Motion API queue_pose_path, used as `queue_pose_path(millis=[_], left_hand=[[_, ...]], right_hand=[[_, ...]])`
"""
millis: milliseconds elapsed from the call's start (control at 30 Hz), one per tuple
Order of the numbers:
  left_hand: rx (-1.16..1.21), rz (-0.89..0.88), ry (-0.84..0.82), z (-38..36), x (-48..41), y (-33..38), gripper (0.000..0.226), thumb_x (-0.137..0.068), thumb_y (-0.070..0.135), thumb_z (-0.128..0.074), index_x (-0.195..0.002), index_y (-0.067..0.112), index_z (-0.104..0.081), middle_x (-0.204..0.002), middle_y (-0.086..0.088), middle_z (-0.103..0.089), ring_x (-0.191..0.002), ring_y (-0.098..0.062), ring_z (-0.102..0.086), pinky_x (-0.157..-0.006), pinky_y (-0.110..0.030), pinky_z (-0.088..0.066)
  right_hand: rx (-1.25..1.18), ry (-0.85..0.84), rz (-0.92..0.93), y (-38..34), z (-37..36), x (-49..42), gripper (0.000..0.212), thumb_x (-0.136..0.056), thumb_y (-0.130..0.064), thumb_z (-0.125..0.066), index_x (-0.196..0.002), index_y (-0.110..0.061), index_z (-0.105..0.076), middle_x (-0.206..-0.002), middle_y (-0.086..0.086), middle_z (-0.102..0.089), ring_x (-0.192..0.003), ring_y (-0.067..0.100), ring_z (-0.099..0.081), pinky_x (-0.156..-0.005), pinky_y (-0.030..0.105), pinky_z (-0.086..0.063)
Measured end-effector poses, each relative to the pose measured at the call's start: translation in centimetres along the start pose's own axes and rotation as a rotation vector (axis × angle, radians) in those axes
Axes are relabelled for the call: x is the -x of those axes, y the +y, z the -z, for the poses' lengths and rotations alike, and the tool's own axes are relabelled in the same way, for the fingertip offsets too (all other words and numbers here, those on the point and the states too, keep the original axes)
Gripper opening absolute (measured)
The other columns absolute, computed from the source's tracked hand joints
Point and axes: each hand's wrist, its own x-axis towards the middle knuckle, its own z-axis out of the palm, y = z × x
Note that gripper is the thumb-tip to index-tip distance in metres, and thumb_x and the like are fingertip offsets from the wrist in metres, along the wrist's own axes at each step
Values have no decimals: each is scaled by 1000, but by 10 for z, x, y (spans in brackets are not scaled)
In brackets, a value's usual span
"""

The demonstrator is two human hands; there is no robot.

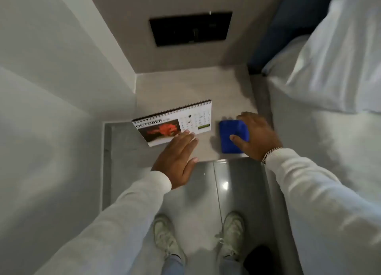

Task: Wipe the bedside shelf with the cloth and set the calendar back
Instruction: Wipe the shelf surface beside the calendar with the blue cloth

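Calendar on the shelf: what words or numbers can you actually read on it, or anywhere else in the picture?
"OCTOBER": bold heading on the calendar, above its red photo.
Small text beside "OCTOBER": too blurred to read.
Date grid and green label on the calendar: too blurred to read.
Nothing else carries readable text.

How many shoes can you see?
2. The left shoe and the right shoe both stand on the shiny grey floor at the bottom, below the shelf. None look hidden.

A matt, smooth grey shelf (185,89). Blue soft cloth (231,134). Paper calendar (175,124) with black wire spiral binding and a glossy photo. Glossy grey floor tiles (206,188). White fabric bedding (329,68).
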Motion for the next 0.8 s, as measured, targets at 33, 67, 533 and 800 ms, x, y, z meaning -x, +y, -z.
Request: queue_pose_path(millis=[33,67,533,800], left_hand=[[-40,-17,-43,-18,1,-6,51,-92,27,-50,-136,1,-46,-146,-20,-45,-140,-35,-35,-112,-52,-33],[-73,-20,-70,-31,0,-13,53,-93,28,-49,-139,1,-43,-148,-19,-42,-141,-35,-33,-112,-52,-32],[-388,18,-224,-126,1,-65,80,-90,55,-33,-151,9,-8,-162,-15,-10,-150,-31,-1,-119,-53,-11],[-298,-30,-280,-107,4,-65,79,-92,56,-29,-152,10,-5,-163,-11,-2,-150,-27,6,-120,-50,-11]], right_hand=[[11,3,17,8,-17,-3,62,-78,-38,-71,-131,-14,-50,-141,13,-49,-131,32,-41,-107,44,-37],[48,17,27,13,-30,-7,64,-78,-42,-70,-132,-14,-49,-143,13,-47,-133,33,-40,-108,47,-37],[189,178,-129,29,-138,-22,68,-90,-54,-46,-149,-33,-20,-161,13,-12,-142,51,-8,-107,68,-22],[160,246,-112,23,-126,-21,51,-86,-17,-63,-136,-16,-49,-147,20,-43,-126,55,-38,-95,62,-43]])
